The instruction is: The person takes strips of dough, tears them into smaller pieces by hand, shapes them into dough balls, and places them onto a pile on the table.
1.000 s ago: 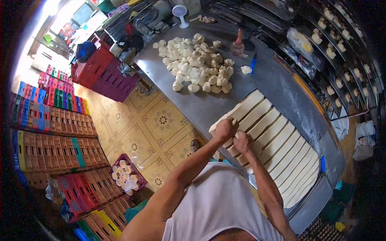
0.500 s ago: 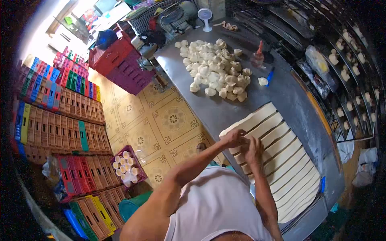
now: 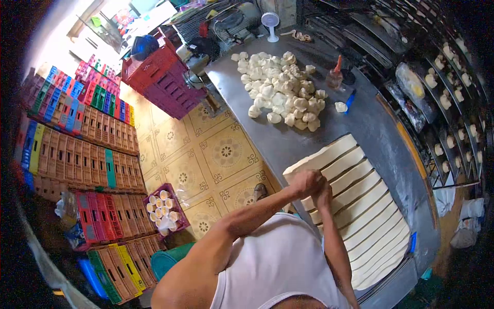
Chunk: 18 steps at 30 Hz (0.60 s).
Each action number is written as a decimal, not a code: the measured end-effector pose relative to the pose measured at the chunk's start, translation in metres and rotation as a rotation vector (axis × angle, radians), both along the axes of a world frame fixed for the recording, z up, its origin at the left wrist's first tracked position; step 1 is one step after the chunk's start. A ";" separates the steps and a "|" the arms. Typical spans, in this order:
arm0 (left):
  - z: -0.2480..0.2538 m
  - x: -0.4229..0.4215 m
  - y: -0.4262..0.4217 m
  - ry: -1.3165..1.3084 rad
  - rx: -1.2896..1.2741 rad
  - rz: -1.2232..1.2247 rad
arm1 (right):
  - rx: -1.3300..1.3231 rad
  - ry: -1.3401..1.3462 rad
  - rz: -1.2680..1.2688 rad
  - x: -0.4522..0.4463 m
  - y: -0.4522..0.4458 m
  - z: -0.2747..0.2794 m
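Observation:
A sheet of pale dough cut into long strips (image 3: 368, 206) lies on the metal table. Over the near ends of its upper strips, my left hand (image 3: 306, 183) is closed in a fist. My right hand (image 3: 322, 195) is pressed against it, fingers curled. Whatever the two hands hold between them is hidden. Farther up the table sits a heap of small dough lumps (image 3: 283, 90). One loose lump (image 3: 340, 107) lies beside a blue-handled tool (image 3: 351, 100), apart from the heap.
A bottle with a red nozzle (image 3: 335, 77) and a small white fan (image 3: 270, 24) stand on the table (image 3: 309, 141). Racks with dough pieces (image 3: 445, 98) line the right. Stacked crates (image 3: 85, 154) fill the left, near a crate of white cups (image 3: 165, 211) on the floor.
My hands have come closer together and closed, the left now in a fist against the right. The whole view has shifted slightly.

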<state>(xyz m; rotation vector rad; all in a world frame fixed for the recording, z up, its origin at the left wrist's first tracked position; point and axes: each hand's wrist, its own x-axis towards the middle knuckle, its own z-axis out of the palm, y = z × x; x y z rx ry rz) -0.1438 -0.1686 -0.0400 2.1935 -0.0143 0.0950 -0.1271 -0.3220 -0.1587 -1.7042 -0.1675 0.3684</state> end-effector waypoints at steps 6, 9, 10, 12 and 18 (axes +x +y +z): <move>0.023 0.008 0.010 0.247 0.035 0.198 | -0.784 -0.056 0.212 0.002 0.032 0.138; 0.023 0.018 0.025 0.285 0.097 0.265 | -0.615 -0.474 0.218 -0.005 0.029 0.123; 0.018 0.021 0.034 0.121 0.101 0.287 | -0.461 -0.636 0.380 -0.005 0.031 0.128; -0.024 0.047 0.069 0.173 0.179 0.279 | -0.199 -0.582 0.619 -0.016 0.047 0.211; 0.053 0.039 0.110 -0.117 -0.007 0.093 | -0.472 -0.177 0.163 0.018 0.044 0.171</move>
